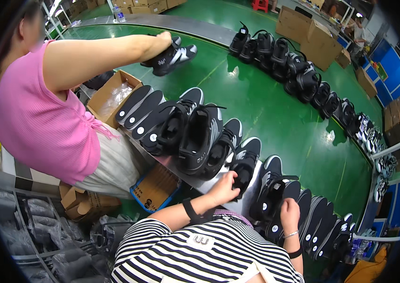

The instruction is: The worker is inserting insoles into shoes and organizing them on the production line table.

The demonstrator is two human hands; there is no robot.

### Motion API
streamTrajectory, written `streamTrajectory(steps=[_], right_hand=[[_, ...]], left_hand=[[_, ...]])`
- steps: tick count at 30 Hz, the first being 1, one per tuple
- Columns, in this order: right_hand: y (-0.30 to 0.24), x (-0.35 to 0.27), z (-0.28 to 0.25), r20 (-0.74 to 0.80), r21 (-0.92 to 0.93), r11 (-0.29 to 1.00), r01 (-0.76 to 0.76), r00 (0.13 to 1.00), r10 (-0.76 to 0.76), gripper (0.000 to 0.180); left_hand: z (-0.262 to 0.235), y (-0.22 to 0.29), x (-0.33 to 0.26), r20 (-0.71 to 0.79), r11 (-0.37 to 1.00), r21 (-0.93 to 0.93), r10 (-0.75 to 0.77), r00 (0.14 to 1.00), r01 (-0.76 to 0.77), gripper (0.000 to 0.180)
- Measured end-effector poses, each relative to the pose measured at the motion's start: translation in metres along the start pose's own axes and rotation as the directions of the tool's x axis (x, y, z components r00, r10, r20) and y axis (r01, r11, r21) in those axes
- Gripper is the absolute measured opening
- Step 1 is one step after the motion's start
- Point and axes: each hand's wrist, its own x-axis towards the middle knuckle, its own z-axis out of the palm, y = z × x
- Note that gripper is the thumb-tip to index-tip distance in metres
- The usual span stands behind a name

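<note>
My left hand (224, 189) is closed at the heel of a black and grey sneaker (247, 166), its thumb and fingers on the collar. The shoe stands on a narrow light bench (252, 192). My right hand (290, 216), fingers curled, grips the edge of a black insole (291, 189). Left of that insole stands another sneaker (269, 181) with its strap loop raised. Several more insoles (320, 214), with round white stickers at their heels, lie in a row to the right. Further sneakers (200, 137) line the bench to the left.
A co-worker in a pink top (44, 113) stands at left, holding a pair of sneakers (174, 59) over the green conveyor belt (280, 127). A cardboard box (114, 94) sits beside them. Many shoes (280, 56) line the far edge. Plastic-wrapped parts (44, 221) fill a rack at lower left.
</note>
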Motion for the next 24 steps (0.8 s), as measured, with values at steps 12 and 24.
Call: streamTrajectory(steps=[12, 24], right_hand=[[0.026, -0.015, 0.031, -0.029, -0.324, 0.867, -0.379, 0.920, 0.391, 0.046], [-0.009, -0.024, -0.053, 0.078, 0.055, 0.985, 0.162, 0.983, -0.166, 0.049]], left_hand=[[0.026, -0.006, 0.066, 0.132, 0.512, 0.506, 0.749, 0.649, -0.694, 0.013], [0.042, 0.007, 0.079, 0.006, 0.812, 0.219, 0.554, 0.832, -0.542, 0.022]])
